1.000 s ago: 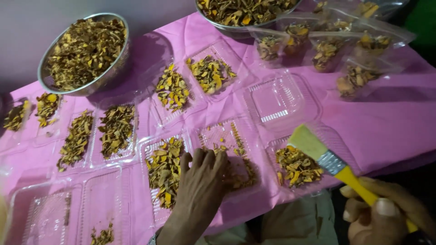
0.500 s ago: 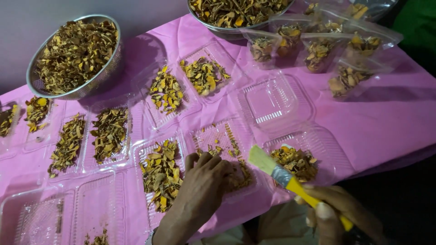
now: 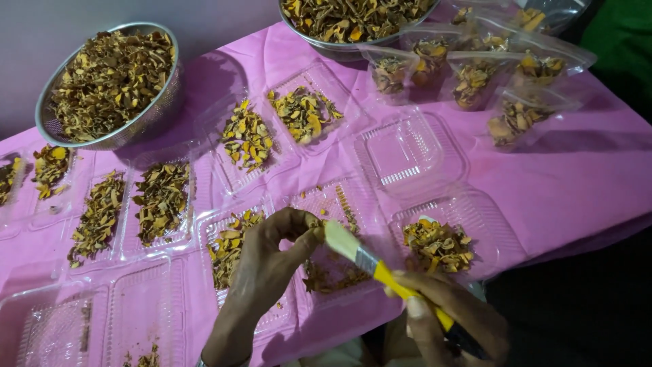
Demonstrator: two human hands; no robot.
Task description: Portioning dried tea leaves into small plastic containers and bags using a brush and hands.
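At the upper left of the frame I saw a steel bowl point(image 3: 109, 85) heaped with dried brown and yellow flakes, and below it, along the left side, clear plastic trays point(image 3: 161, 200) spread with the same flakes on a pink tablecloth point(image 3: 577, 183). Low and left of centre, my left hand point(image 3: 272, 261) was curled, its fingertips pinched around the pale bristle tip of a paintbrush point(image 3: 370, 265). The brush had a cream bristle head, a short metal ferrule and a yellow handle; it lay low in the frame, just right of centre, over a nearly empty tray point(image 3: 339, 238). Its long axis ran diagonally, bristles pointing to the upper left, handle running to the lower right. My right hand point(image 3: 448, 319), at the bottom right of centre, was wrapped closed around that handle. Further right sat a tray with a small pile of flakes point(image 3: 438, 245), and at the upper right stood open clear bags point(image 3: 523, 112) of flakes.
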